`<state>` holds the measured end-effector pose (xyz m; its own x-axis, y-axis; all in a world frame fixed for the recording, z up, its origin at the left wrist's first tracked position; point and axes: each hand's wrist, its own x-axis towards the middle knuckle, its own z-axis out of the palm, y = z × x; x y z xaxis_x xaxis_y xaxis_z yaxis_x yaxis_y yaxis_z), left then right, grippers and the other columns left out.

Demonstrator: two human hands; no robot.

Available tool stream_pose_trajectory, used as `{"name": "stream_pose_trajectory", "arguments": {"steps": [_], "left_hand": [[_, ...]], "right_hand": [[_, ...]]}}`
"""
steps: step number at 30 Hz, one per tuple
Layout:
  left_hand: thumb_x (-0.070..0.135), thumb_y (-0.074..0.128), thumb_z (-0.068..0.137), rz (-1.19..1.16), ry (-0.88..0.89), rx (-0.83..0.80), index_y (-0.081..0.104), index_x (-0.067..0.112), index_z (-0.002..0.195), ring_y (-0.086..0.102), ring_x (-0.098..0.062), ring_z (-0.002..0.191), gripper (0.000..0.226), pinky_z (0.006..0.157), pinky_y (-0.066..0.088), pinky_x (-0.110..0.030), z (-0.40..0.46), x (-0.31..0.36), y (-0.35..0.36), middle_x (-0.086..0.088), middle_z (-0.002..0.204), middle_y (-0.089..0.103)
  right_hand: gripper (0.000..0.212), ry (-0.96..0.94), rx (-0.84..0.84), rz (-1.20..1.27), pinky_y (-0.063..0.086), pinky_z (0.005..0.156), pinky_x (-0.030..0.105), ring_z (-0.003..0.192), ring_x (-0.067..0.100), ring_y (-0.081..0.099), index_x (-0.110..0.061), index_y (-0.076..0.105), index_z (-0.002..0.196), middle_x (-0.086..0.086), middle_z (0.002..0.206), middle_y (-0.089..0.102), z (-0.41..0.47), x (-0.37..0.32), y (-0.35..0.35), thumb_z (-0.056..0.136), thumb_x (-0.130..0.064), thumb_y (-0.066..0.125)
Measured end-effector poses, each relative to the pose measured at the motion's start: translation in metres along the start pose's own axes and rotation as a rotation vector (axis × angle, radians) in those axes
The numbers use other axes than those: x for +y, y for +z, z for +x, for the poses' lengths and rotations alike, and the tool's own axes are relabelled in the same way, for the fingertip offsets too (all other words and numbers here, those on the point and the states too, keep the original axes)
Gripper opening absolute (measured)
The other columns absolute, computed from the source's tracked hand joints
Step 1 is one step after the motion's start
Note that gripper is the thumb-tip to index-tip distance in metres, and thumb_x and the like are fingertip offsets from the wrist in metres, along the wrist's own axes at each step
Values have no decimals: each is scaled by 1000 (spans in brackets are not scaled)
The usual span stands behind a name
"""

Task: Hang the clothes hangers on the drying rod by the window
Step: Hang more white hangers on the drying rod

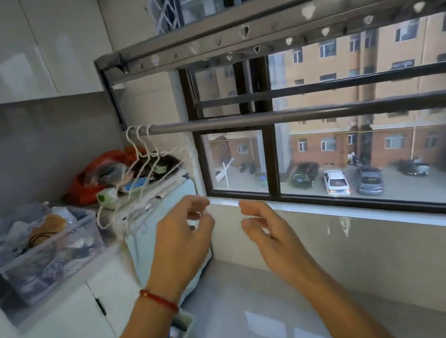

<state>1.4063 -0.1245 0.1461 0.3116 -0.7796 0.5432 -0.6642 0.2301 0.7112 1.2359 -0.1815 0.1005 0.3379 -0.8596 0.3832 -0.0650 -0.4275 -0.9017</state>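
Note:
Three white wire clothes hangers [142, 155] hang by their hooks at the left end of the dark drying rod [295, 115], which runs across in front of the window. My left hand [184, 230], with a red cord at the wrist, is raised below and to the right of the hangers, fingers loosely curled and holding nothing. Beside it my right hand [263, 226] hovers with relaxed fingers, also holding nothing. Both hands are clear of the rod and the hangers.
A perforated metal rack [252, 32] hangs overhead above the rod, with a second bar [319, 87] behind it. A pale blue appliance [166, 221] with clutter on top stands at the left. A clear storage bin [44, 246] sits on the white cabinet.

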Motion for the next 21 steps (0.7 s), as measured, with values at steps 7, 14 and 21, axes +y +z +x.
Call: {"name": "stream_pose_trajectory", "arguments": {"steps": [7, 14, 21], "left_hand": [[27, 54, 102, -558, -246, -410, 68, 31, 113, 68, -15, 107, 17, 91, 60, -39, -118, 142, 196, 6, 111, 71], [34, 51, 104, -673, -133, -888, 64, 34, 117, 68, -19, 109, 18, 91, 61, -44, -248, 304, 380, 4, 118, 69], [23, 53, 103, -741, -13, -1198, 68, 33, 106, 71, -24, 91, 19, 82, 61, -45, -379, 439, 531, -3, 103, 73]], "right_hand": [[38, 119, 319, -80, 50, 103, 26, 124, 4, 55, -37, 48, 143, -16, 143, 52, -131, 12, -182, 106, -33, 49], [37, 308, 786, -138, 50, 92, 13, 122, 0, 54, -33, 50, 142, -16, 137, 55, -317, 14, -390, 105, -32, 51], [26, 478, 1236, -331, 49, 78, 10, 97, -5, 64, -30, 61, 123, -16, 118, 64, -478, 20, -570, 99, -19, 59]]}}
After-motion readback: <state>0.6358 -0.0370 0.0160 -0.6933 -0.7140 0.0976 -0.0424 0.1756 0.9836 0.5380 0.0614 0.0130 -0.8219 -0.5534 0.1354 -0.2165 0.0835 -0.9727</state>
